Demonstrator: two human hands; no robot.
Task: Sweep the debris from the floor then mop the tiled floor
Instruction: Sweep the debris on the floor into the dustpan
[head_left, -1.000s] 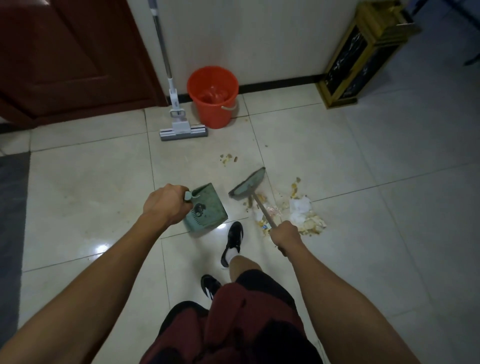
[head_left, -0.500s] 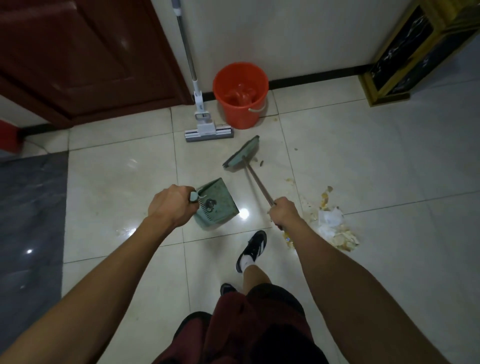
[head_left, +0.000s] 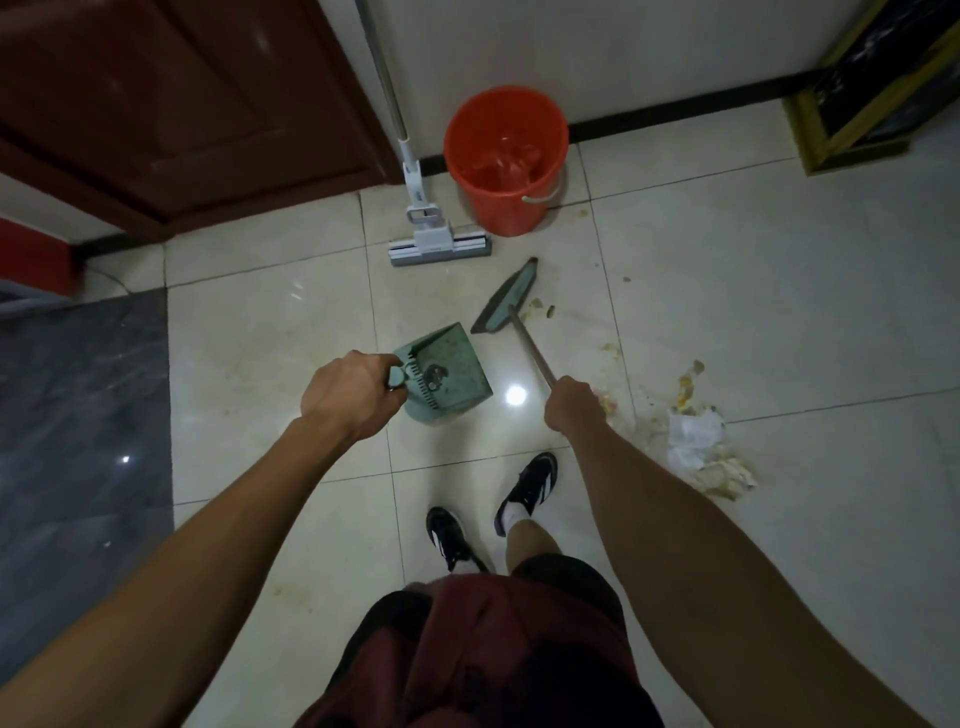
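1. A dark grey mat (head_left: 78, 426) is laid along the left edge of the tiled floor (head_left: 270, 322), with a dark red door (head_left: 171, 98) seen above it
2. The handle of a green dustpan (head_left: 447, 376) is gripped by the left hand (head_left: 348, 397), whose fingers are curled fully round it; the pan is tilted, its open side turned up towards the wall
3. A white mop (head_left: 434, 236) is leaned against the wall, its flat head set on the floor just left of an orange bucket (head_left: 506, 156)
4. A green broom (head_left: 506, 301) is held by its brown stick in the right hand (head_left: 571, 405), the fingers closed tightly round it; its head is placed on the floor just right of the dustpan, below the mop head
5. Small crumbs (head_left: 543, 309) are seen just beside the broom head
6. The main debris (head_left: 701, 447), crumpled paper and yellowish scraps, is piled on the floor to the right of the right forearm, well apart from the broom head
7. A black and gold stand (head_left: 872, 88) is seen at the far right by the wall
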